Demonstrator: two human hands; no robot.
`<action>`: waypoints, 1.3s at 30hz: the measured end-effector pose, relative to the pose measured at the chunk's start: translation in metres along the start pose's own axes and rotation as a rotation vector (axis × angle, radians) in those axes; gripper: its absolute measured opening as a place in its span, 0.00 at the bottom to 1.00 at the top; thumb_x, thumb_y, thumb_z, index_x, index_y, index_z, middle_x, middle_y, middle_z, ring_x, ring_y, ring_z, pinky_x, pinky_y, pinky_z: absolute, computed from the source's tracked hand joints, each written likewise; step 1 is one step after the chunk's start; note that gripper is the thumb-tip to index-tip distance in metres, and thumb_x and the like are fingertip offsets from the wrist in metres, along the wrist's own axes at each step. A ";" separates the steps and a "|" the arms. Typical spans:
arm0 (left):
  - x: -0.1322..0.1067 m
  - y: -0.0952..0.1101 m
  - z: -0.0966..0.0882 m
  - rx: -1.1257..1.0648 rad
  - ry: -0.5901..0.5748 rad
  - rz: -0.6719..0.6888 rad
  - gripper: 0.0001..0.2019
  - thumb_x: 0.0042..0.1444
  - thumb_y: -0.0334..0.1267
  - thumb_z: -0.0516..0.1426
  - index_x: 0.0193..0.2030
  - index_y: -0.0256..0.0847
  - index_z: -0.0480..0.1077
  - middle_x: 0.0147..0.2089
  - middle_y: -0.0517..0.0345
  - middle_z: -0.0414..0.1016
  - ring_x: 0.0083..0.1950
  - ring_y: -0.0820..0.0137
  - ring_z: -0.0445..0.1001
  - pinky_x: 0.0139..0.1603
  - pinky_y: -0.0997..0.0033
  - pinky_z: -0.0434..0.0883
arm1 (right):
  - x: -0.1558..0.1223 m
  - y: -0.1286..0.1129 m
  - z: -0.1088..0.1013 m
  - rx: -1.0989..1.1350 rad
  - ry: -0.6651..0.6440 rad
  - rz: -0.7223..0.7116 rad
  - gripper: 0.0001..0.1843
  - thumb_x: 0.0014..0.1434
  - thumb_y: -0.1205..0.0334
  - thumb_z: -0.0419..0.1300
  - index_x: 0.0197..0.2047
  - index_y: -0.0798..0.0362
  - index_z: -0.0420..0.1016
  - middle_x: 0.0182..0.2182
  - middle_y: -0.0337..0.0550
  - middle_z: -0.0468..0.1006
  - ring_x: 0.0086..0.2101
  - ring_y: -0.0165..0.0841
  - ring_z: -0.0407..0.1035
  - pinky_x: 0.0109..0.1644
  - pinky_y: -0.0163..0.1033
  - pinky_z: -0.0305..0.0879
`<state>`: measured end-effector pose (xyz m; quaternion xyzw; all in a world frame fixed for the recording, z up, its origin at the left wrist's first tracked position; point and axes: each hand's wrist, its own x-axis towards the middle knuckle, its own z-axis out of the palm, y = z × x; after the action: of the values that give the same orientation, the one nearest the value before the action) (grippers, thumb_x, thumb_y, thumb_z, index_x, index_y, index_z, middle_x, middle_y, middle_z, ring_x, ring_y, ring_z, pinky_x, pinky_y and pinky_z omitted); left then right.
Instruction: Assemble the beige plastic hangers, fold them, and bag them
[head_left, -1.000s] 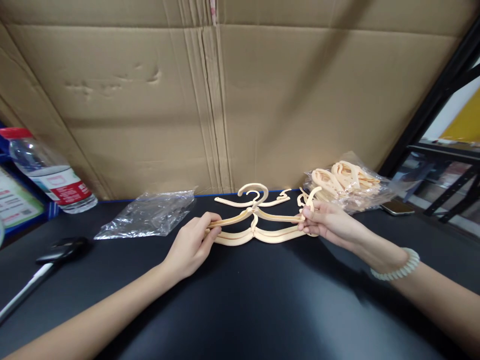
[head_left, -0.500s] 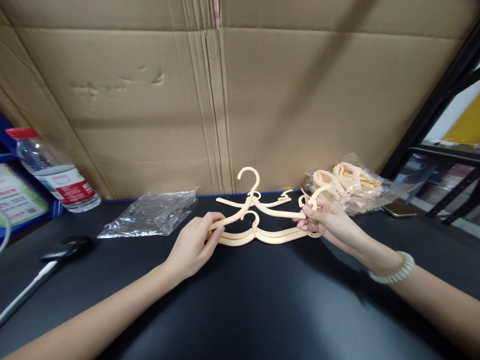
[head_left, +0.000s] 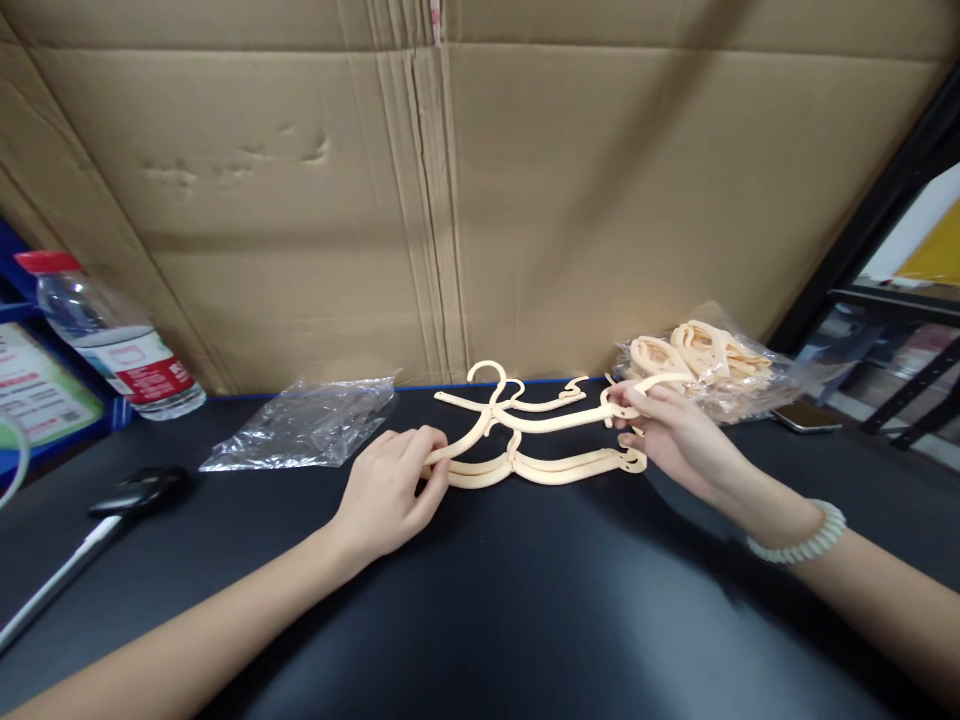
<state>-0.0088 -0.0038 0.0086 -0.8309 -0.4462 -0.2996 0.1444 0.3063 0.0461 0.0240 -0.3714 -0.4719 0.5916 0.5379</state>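
A cream plastic hanger (head_left: 491, 412) is held a little above the black table (head_left: 480, 600) by both ends. My left hand (head_left: 390, 490) pinches its left arm and my right hand (head_left: 671, 435) grips its right end, with a bead bracelet on that wrist. Directly under it lies a small stack of matching hangers (head_left: 547, 467) on the table. One more hanger (head_left: 544, 402) rests behind them near the cardboard.
A cardboard wall (head_left: 450, 200) closes the back. A crumpled clear bag (head_left: 304, 425) lies left of the hangers, and a bag of more hangers (head_left: 701, 360) sits at the right beside a phone (head_left: 799, 415). A water bottle (head_left: 112, 340) and a black mouse (head_left: 139, 490) are far left.
Both hands lifted the top hanger off the stack so its hook rose, then lowered and tilted it flatter. My right hand shifted slightly up and right.
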 end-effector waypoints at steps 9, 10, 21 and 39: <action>0.000 0.004 -0.004 -0.022 -0.109 0.204 0.02 0.49 0.31 0.50 0.28 0.41 0.61 0.24 0.59 0.64 0.26 0.68 0.60 0.30 0.66 0.58 | 0.007 -0.006 -0.009 -0.030 0.167 0.048 0.15 0.51 0.52 0.61 0.22 0.54 0.69 0.19 0.37 0.64 0.21 0.27 0.58 0.21 0.32 0.56; 0.001 0.004 -0.004 -0.021 -0.126 0.213 0.02 0.49 0.32 0.50 0.27 0.41 0.60 0.25 0.59 0.64 0.26 0.68 0.59 0.30 0.66 0.58 | 0.008 -0.006 -0.009 -0.035 0.211 0.026 0.15 0.50 0.52 0.60 0.22 0.53 0.67 0.18 0.37 0.64 0.20 0.27 0.58 0.20 0.33 0.56; 0.003 0.005 -0.005 -0.154 -0.227 0.240 0.02 0.48 0.30 0.51 0.30 0.39 0.62 0.36 0.54 0.69 0.35 0.66 0.65 0.37 0.63 0.61 | 0.008 -0.010 -0.016 -0.310 0.439 -0.369 0.17 0.49 0.59 0.61 0.14 0.52 0.63 0.15 0.36 0.61 0.20 0.28 0.55 0.22 0.35 0.51; 0.003 0.005 -0.005 -0.195 -0.249 0.220 0.05 0.53 0.27 0.49 0.34 0.40 0.61 0.37 0.53 0.70 0.37 0.64 0.67 0.39 0.62 0.63 | -0.007 -0.016 -0.010 -1.385 -0.704 -0.375 0.05 0.54 0.62 0.63 0.29 0.52 0.74 0.37 0.43 0.69 0.37 0.34 0.64 0.42 0.40 0.60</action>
<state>-0.0053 -0.0070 0.0147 -0.9154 -0.3359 -0.2184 0.0389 0.3211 0.0403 0.0357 -0.3270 -0.9287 0.1464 0.0952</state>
